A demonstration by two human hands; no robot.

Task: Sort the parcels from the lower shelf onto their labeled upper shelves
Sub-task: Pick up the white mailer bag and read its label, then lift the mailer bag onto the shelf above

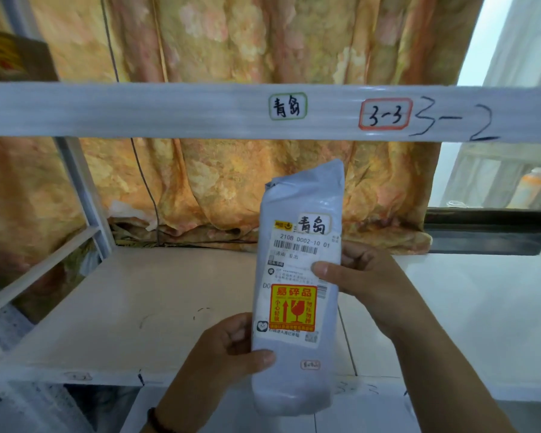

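Grey parcel held upright in both hands in front of the white shelves.

Left to right, I see a brown box (16,59) at the far left on the upper level, then the white shelf rail (169,109) with a green-edged handwritten label (288,106), a red-edged label (385,114) reading 3-3, and "3-2" written in marker. Below it lies the bare shelf board (122,307), with a flowered curtain (231,189) hanging behind. My left hand (228,351) is clamped on the lower left edge of the parcel (297,292), thumb across the front. The parcel stands upright above the board's front edge, its sticker bearing the same characters as the green label and an orange fragile sticker (292,308) below. My right hand (366,276) grips its right edge at mid-height, thumb on the shipping label. A window (494,179) shows at far right.
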